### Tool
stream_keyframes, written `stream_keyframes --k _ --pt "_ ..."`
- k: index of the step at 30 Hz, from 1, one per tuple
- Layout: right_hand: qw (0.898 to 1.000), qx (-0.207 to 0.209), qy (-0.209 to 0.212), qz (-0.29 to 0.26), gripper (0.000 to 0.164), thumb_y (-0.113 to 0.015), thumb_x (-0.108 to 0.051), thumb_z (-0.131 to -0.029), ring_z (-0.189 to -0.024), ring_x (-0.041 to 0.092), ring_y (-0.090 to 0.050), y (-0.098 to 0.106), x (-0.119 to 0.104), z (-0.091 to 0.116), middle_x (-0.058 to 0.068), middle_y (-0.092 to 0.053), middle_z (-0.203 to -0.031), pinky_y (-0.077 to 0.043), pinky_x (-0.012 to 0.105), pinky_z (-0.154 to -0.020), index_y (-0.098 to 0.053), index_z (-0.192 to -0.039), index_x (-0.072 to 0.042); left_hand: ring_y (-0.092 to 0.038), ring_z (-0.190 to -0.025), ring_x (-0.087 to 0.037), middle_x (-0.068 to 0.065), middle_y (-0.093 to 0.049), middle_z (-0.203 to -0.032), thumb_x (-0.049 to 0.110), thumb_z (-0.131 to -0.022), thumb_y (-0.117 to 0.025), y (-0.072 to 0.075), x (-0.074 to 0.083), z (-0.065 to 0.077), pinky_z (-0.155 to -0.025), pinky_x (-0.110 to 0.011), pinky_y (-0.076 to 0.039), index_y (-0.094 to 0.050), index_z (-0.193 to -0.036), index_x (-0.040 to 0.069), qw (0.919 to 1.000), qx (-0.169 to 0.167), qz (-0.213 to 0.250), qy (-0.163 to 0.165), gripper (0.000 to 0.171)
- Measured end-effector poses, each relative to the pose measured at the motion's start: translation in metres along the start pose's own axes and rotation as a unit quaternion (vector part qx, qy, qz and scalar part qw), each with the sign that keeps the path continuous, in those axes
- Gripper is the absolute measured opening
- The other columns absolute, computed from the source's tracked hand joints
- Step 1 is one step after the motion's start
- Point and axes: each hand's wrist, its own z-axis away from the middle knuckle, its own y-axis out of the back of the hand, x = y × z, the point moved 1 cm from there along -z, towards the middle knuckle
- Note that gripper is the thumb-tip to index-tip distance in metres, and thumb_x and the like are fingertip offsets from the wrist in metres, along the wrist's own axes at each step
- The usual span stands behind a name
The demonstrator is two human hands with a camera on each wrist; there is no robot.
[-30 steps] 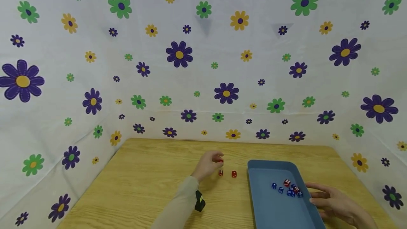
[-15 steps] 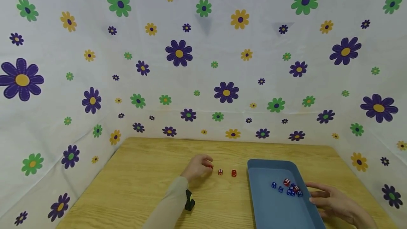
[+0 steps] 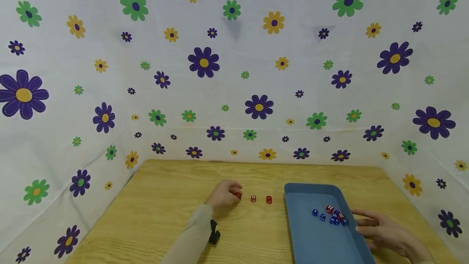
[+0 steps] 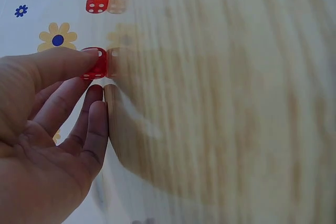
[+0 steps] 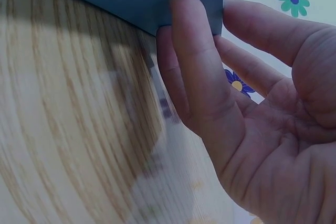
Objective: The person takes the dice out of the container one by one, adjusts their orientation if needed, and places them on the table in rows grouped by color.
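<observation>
My left hand (image 3: pixel 222 194) pinches a red die (image 4: pixel 94 64) between thumb and fingers, right at the table top. To its right on the wood stand two more red dice, a middle die (image 3: pixel 253 199) and a right-hand die (image 3: pixel 269 199), roughly in a row with it. My right hand (image 3: pixel 384 231) is at the right side of a blue tray (image 3: pixel 311 243). In the right wrist view its fingertips (image 5: pixel 189 11) touch the tray's outer wall. Inside the tray lie several blue dice (image 3: pixel 315 212) and a few red dice (image 3: pixel 329 209), bunched toward the right.
The wooden table (image 3: pixel 176 182) spreads out to the left and behind the dice. A white flower-print sheet (image 3: pixel 234 52) encloses the back and both sides. A black band (image 3: pixel 214 232) is on the left wrist.
My left hand has moved left from behind the middle die, carrying its red die down to the left end of the row. The right hand stays at the tray.
</observation>
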Motion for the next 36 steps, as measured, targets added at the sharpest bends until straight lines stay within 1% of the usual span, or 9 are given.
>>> stream_keyframes --k 2,8,12,19,26,30,33,36 --pt "1.0 -0.001 0.002 0.003 0.07 -0.065 -0.012 -0.095 -0.103 0.026 -0.064 0.001 0.0 0.0 0.023 -0.057 -0.127 -0.055 0.049 -0.088 -0.026 -0.152 0.001 -0.067 -0.098 -0.023 -0.011 -0.071 -0.107 -0.005 -0.081 -0.074 -0.001 -0.001 -0.001 -0.087 -0.04 -0.054 -0.065 -0.118 0.0 1.0 0.001 -0.002 0.005 0.039" --pt "1.0 -0.002 0.006 -0.001 0.071 -0.065 -0.011 -0.094 -0.102 0.026 -0.065 0.003 0.002 -0.001 0.018 -0.061 -0.123 -0.055 0.048 -0.088 -0.025 -0.151 0.002 -0.067 -0.095 -0.023 -0.01 -0.073 -0.103 -0.006 -0.078 -0.075 -0.002 -0.002 -0.003 -0.084 -0.04 -0.054 -0.066 -0.116 0.0 0.9999 0.006 -0.011 0.002 0.039" --pt "1.0 0.004 0.003 -0.003 0.072 -0.066 -0.012 -0.094 -0.102 0.027 -0.065 0.002 0.002 0.0 0.02 -0.06 -0.123 -0.055 0.049 -0.088 -0.025 -0.152 0.002 -0.067 -0.094 -0.022 -0.009 -0.073 -0.101 -0.007 -0.078 -0.075 -0.004 -0.001 -0.002 -0.085 -0.04 -0.054 -0.067 -0.114 0.001 0.9998 0.009 -0.017 0.003 0.038" --pt "1.0 -0.016 0.011 -0.009 0.073 -0.063 -0.01 -0.095 -0.106 0.029 -0.065 0.002 0.004 0.002 0.025 -0.058 -0.129 -0.054 0.049 -0.089 -0.02 -0.152 0.005 -0.065 -0.096 -0.025 -0.011 -0.071 -0.103 -0.007 -0.078 -0.075 -0.006 0.001 0.003 -0.082 -0.041 -0.056 -0.066 -0.117 -0.002 0.9999 0.009 -0.007 0.001 0.04" --pt "1.0 -0.013 0.008 -0.007 0.073 -0.063 -0.011 -0.095 -0.105 0.029 -0.066 0.001 0.003 0.003 0.024 -0.059 -0.128 -0.055 0.049 -0.089 -0.019 -0.152 0.004 -0.064 -0.095 -0.022 -0.009 -0.07 -0.104 -0.007 -0.078 -0.075 -0.008 0.002 0.0 -0.081 -0.039 -0.056 -0.065 -0.119 -0.001 0.9999 0.005 -0.003 0.008 0.043" --pt "1.0 -0.022 0.013 -0.01 0.072 -0.062 -0.011 -0.096 -0.105 0.028 -0.065 0.003 0.003 0.004 0.02 -0.06 -0.126 -0.054 0.049 -0.089 -0.019 -0.152 0.004 -0.063 -0.095 -0.022 -0.009 -0.068 -0.105 -0.005 -0.076 -0.078 -0.006 0.004 -0.003 -0.081 -0.039 -0.055 -0.064 -0.121 0.0 0.9999 -0.007 -0.007 0.007 0.047" --pt "0.999 -0.031 0.018 -0.011 0.072 -0.061 -0.011 -0.096 -0.105 0.028 -0.065 0.004 0.003 0.003 0.018 -0.06 -0.126 -0.055 0.049 -0.088 -0.019 -0.152 0.004 -0.063 -0.098 -0.023 -0.01 -0.067 -0.107 -0.001 -0.077 -0.079 -0.001 0.003 -0.005 -0.084 -0.041 -0.054 -0.063 -0.123 0.0 0.9999 -0.011 -0.009 0.008 0.048" --pt "0.999 -0.028 0.019 -0.009 0.072 -0.062 -0.011 -0.096 -0.105 0.027 -0.065 0.004 0.003 0.001 0.019 -0.06 -0.127 -0.055 0.049 -0.087 -0.02 -0.153 0.004 -0.063 -0.1 -0.024 -0.01 -0.068 -0.107 0.006 -0.081 -0.078 0.004 0.003 -0.008 -0.087 -0.044 -0.052 -0.063 -0.123 0.0 0.9999 -0.005 -0.013 0.006 0.045"
